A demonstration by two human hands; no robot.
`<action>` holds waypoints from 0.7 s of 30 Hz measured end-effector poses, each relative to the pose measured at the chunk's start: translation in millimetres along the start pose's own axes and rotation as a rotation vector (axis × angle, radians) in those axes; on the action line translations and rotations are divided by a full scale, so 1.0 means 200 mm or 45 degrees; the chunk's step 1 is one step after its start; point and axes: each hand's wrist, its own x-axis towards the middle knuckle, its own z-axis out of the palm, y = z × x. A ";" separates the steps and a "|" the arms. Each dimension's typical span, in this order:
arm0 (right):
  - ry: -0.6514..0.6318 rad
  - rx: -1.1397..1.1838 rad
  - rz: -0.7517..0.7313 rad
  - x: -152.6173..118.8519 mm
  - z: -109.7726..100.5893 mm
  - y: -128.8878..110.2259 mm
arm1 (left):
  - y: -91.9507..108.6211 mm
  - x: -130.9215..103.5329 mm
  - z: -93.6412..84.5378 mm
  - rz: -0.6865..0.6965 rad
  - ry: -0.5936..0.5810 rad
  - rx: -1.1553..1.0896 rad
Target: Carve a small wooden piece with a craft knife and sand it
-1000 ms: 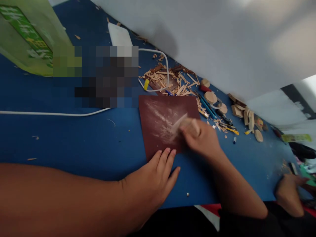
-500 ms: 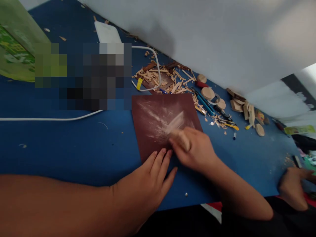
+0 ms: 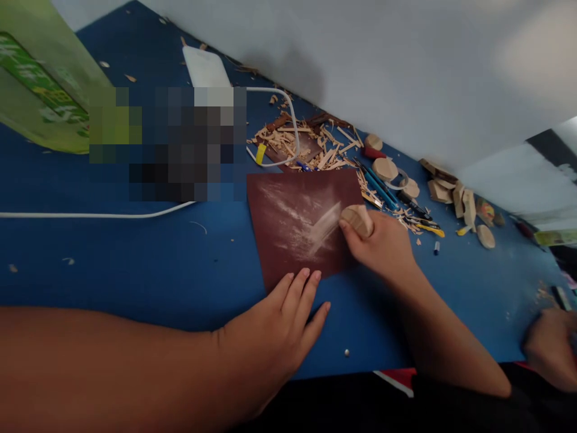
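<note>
A dark red-brown sheet of sandpaper (image 3: 283, 240) lies on the blue table, streaked with pale wood dust. My left hand (image 3: 283, 319) rests flat with its fingers stretched out, fingertips on the sheet's near edge. Gripped in my right hand (image 3: 383, 240) is a rounded block of light wood (image 3: 357, 221), at the right side of the sandpaper. My fingers hide part of the block. I cannot tell whether it touches the sheet.
Wood shavings (image 3: 324, 147) pile up behind the sandpaper. Beside them lie pens (image 3: 377, 185), a tape roll (image 3: 399, 179) and several wood blocks (image 3: 451, 192). A green bag (image 3: 45, 90) and white cable (image 3: 112, 214) are at left. Another person's hand (image 3: 552, 346) is at far right.
My right hand has moved the wood block up and to the right across the sandpaper. The left hand still presses at the near edge. The view has shifted slightly.
</note>
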 end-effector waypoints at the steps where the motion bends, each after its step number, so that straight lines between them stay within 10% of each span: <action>1: -0.042 0.035 -0.107 0.00 0.00 0.00 | 0.00 0.00 0.00 0.009 -0.009 0.006; 4: -0.191 0.172 -0.363 -0.01 0.00 0.00 | 0.00 0.00 -0.02 0.025 -0.028 0.046; 8: 0.017 0.001 0.019 0.00 0.00 0.02 | 0.00 0.00 -0.04 0.020 -0.086 0.056; 13: -0.131 0.063 -0.480 -0.05 0.01 -0.02 | -0.01 0.01 -0.06 0.041 -0.111 0.043; 17: 0.068 -0.069 -0.053 -0.03 0.01 0.00 | -0.01 0.01 -0.06 0.031 -0.114 0.027; 21: -0.094 0.032 -0.389 -0.04 0.00 -0.02 | -0.01 0.00 -0.05 0.040 -0.120 0.014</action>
